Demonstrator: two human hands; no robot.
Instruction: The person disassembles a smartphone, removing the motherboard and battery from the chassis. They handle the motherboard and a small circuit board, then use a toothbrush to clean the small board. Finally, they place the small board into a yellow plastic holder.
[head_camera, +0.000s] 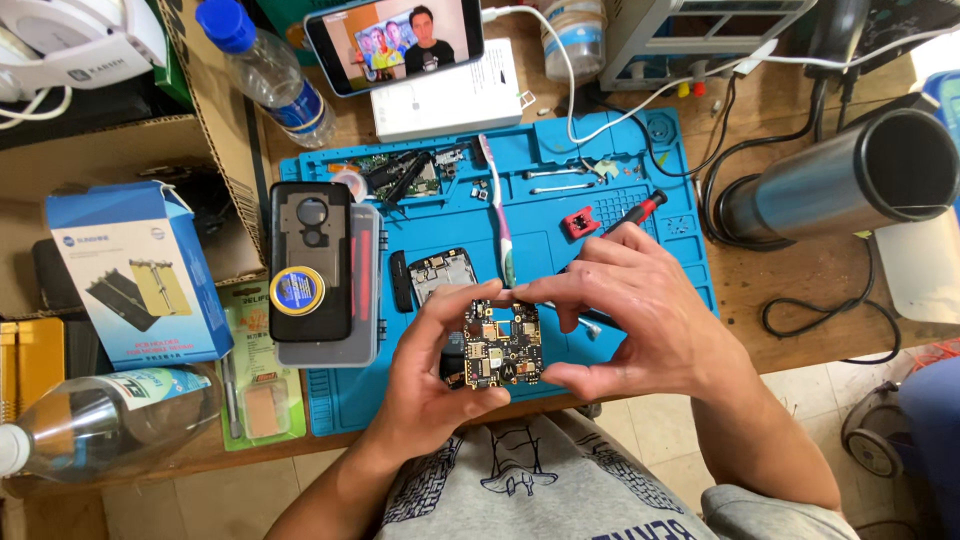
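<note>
Both hands pinch a small circuit board (502, 345) above the near edge of a blue work mat (560, 250): left hand (430, 375) grips its left side, right hand (640, 320) its top and right. Beyond lie a toothbrush (497, 205), a screwdriver (630, 215) and a black phone shell (311, 260).

A wooden workbench (800, 290) is seen from above, lit evenly. Pale floor tiles (820, 385) are shown beneath its front edge.
</note>
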